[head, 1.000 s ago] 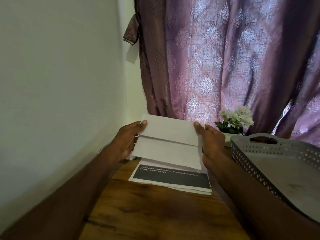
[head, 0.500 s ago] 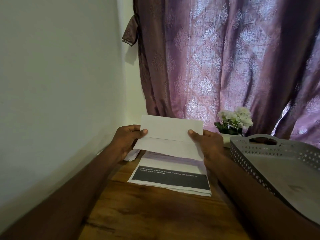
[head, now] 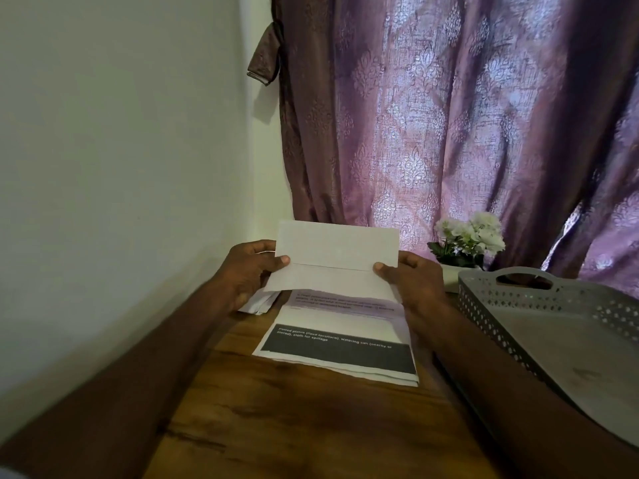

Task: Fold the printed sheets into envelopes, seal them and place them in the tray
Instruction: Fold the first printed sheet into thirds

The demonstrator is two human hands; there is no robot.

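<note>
A white folded sheet is held upright above the table, a crease running across its middle. My left hand pinches its left edge with the thumb on the front. At its right edge my right hand pinches it the same way. Below it a stack of printed sheets with a dark band of text lies flat on the wooden table. The grey perforated tray stands at the right with nothing visible inside it.
A white wall runs along the left and a purple patterned curtain hangs behind. A small pot of white flowers stands behind the tray. More white paper pokes out under my left hand.
The lower flap has been folded up flatter against the sheet, and both thumbs have slid down onto the crease line. The sheet now stands more upright.
</note>
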